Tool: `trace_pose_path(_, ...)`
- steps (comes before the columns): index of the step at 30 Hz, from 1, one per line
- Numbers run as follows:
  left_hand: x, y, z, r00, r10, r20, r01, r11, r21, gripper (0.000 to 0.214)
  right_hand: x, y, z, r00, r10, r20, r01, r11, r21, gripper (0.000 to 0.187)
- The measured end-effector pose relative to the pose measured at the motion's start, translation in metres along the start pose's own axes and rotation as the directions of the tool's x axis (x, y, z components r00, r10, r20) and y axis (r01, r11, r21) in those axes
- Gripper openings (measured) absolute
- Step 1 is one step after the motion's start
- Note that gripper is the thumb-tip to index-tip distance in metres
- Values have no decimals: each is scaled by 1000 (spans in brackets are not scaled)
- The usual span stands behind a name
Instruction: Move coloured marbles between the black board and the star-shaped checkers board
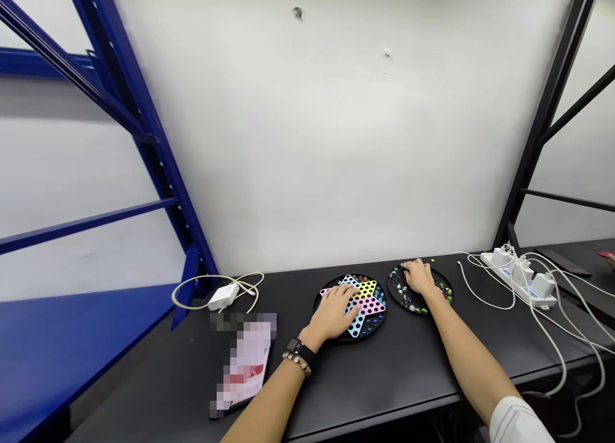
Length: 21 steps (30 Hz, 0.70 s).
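My left hand [334, 312] lies over a round Chinese checkers board [373, 306], fingers stretched across its star of blue, yellow and pink sections with dark holes. Marbles sit along the board's rim. To the right is a round black tray [396, 296] that holds several loose glass marbles [449, 296], some white, some greenish. Over the tray's far side, my right hand [419, 276] reaches down with its fingers bent together among the marbles. Whatever is between those fingertips is too small to make out.
A phone [247, 366] lies left of my left forearm, partly pixelated. Behind it are a white charger [223, 297] and its looped cable. At right, a power strip [521, 280] trails several white cords [552, 350]. A white wall [336, 142] backs the black table [375, 385].
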State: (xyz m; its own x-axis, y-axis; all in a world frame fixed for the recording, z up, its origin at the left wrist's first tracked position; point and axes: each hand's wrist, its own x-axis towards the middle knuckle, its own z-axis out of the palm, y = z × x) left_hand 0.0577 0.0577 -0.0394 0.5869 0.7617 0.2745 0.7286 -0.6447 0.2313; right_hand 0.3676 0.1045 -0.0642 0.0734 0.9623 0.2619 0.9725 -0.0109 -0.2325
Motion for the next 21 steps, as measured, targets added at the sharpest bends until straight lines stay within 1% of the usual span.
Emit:
trace_pose_path(5,0,1,-1,1000,-9,9,9,1000,-7,39,-2,-7,-4,999,-25,-43,26,999,31,27)
trace_pose_path(7,0,1,-1,1000,-7,5,7,1000,-9,39,-2,-10,-9,997,2,-73,6,994,107,23)
trace_pose_path(8,0,1,-1,1000,-5,1,5,1000,-10,39,-2,-12,-13,997,19,-81,-5,984,178,22)
trace_pose_path(10,0,1,0,1000,-4,-4,4,1000,-11,39,-4,-19,-21,998,22,-65,4,928,372,21)
trace_pose_path(11,0,0,0,1000,-5,-2,5,1000,-11,39,-6,-24,-26,999,-13,-41,30,879,475,21)
trace_pose_path(13,0,0,1,1000,-3,1,3,1000,-6,39,-14,-39,-34,988,-152,18,105,761,640,24)
trace_pose_path(14,0,0,1,1000,1,0,-1,1000,-4,39,-20,-48,-36,971,-235,51,135,707,695,25)
trace_pose_path(16,0,0,1,1000,9,-8,-9,1000,0,39,-32,-68,-38,912,-389,130,166,639,751,25)
trace_pose_path(18,0,1,0,1000,5,-11,-5,1000,3,39,-43,-85,-34,841,-496,214,177,627,759,24)
trace_pose_path(19,0,1,-1,1000,-1,-6,1,1000,4,39,-47,-92,-31,815,-527,243,184,632,753,23)
trace_pose_path(20,0,1,-1,1000,-6,1,6,1000,4,39,-50,-97,-27,799,-542,260,194,642,742,22)
trace_pose_path(21,0,2,-2,1000,-9,8,9,1000,3,39,-53,-101,-24,794,-547,265,210,655,726,21)
